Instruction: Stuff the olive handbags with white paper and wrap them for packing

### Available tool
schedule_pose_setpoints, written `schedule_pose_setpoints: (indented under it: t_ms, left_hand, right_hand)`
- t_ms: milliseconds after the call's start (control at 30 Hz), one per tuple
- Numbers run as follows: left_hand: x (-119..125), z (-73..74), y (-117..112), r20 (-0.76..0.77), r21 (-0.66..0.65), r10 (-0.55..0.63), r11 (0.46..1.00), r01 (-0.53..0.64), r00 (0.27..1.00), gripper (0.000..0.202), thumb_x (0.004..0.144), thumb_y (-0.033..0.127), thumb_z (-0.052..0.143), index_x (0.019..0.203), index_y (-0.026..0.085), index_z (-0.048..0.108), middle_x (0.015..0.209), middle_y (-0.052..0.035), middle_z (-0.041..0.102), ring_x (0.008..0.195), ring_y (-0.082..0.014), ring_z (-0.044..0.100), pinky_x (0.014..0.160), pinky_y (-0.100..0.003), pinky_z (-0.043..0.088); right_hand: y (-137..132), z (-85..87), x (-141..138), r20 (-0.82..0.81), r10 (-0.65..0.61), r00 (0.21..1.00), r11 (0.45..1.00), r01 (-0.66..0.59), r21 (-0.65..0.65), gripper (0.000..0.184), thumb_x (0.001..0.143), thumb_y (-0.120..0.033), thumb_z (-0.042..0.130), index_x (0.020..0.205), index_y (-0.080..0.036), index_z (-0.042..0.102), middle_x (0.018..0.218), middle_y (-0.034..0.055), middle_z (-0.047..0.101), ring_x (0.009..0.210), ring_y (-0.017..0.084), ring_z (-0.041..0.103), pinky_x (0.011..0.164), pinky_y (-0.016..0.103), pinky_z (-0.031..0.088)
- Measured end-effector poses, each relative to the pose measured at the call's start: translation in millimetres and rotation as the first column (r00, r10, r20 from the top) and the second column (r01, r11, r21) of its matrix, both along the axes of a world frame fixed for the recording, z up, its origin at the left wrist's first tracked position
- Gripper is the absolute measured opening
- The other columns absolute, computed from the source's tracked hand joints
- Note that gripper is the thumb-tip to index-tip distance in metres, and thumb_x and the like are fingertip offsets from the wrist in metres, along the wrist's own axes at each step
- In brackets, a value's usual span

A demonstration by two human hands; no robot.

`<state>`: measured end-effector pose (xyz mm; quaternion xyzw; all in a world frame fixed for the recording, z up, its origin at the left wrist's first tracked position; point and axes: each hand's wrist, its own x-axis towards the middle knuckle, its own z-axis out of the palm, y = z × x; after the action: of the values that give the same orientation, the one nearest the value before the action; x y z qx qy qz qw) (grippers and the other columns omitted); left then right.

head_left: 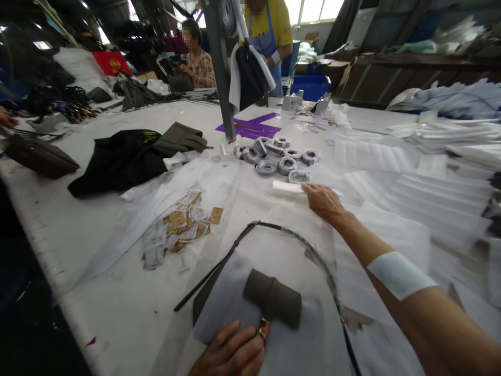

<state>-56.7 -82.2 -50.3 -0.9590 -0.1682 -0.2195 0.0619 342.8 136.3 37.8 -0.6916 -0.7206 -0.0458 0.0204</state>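
Matt grey leather-look tab [273, 298] w/ shiny gold metal clasp [263, 329], soft pale cloth cover [230, 297], brown card tags [183, 222].

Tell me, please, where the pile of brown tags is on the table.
In the head view, the brown tags lie left of centre, between the black garment and the bag strap.

No text can be read. The gold emblem on the red bag [111, 62], far beyond the left hand [230, 355], is too small; the paper tags [183, 222] are blurred.
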Motion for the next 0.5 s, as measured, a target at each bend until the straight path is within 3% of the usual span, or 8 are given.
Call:
schedule_pose_setpoints:
  t_ms: [133,233,300,400,500]
  left_hand:
    - [3,20.7,1,-0.096,-0.097,-0.048,0.995,0.038,0.994,0.045,0.092,0.009,0.043,0.134,0.020,0.054,0.144,-0.0044,0.055,0.143,-0.0200,0.037,0.120,-0.043,0.035]
    - [6,27.1,0,-0.083,-0.167,-0.065,0.985,0.051,0.994,0.055,0.089,0.005,0.041,0.142,0.014,0.045,0.145,-0.0063,0.054,0.145,-0.0208,0.033,0.122,-0.045,0.030]
    - [7,25.7,0,-0.052,-0.174,-0.062,0.983,0.052,0.997,0.057,0.088,0.005,0.042,0.145,0.014,0.040,0.145,-0.0073,0.053,0.145,-0.0206,0.033,0.123,-0.045,0.028]
    - [9,17.4,-1,0.005,-0.144,-0.032,0.989,0.032,0.999,0.057,0.090,0.010,0.042,0.147,0.015,0.038,0.146,-0.0088,0.052,0.144,-0.0226,0.034,0.122,-0.048,0.028]
    - [13,8.8,-1,0.070,-0.141,0.035,0.990,-0.025,0.997,0.057,0.090,0.016,0.048,0.146,0.019,0.039,0.144,-0.0086,0.053,0.137,-0.0270,0.041,0.119,-0.053,0.028]
  right_hand:
    - [-49,53.3,-43,0.047,-0.063,0.997,0.998,0.062,0.016,0.030,0.098,-0.018,0.039,0.120,-0.016,0.060,0.109,0.0154,0.070,0.090,0.025,0.068,0.075,0.034,0.048]
    - [-105,88.9,-94,0.079,0.026,0.997,0.994,-0.017,-0.105,0.030,0.095,-0.018,0.044,0.120,-0.020,0.060,0.093,0.0109,0.073,0.075,0.023,0.068,0.064,0.030,0.044]
    - [-146,100.4,-129,0.086,0.103,0.991,0.985,-0.089,-0.149,0.029,0.092,-0.015,0.047,0.116,-0.020,0.062,0.084,0.0100,0.072,0.073,0.022,0.068,0.063,0.029,0.043]
    - [-205,88.6,-176,0.079,0.173,0.982,0.974,-0.159,-0.159,0.028,0.091,-0.011,0.046,0.111,-0.019,0.064,0.083,0.0117,0.072,0.080,0.023,0.068,0.069,0.031,0.046]
    - [-249,45.4,-208,0.075,0.117,0.990,0.982,-0.104,-0.158,0.039,0.091,-0.008,0.042,0.125,-0.015,0.059,0.113,0.0160,0.070,0.099,0.027,0.066,0.081,0.035,0.049]
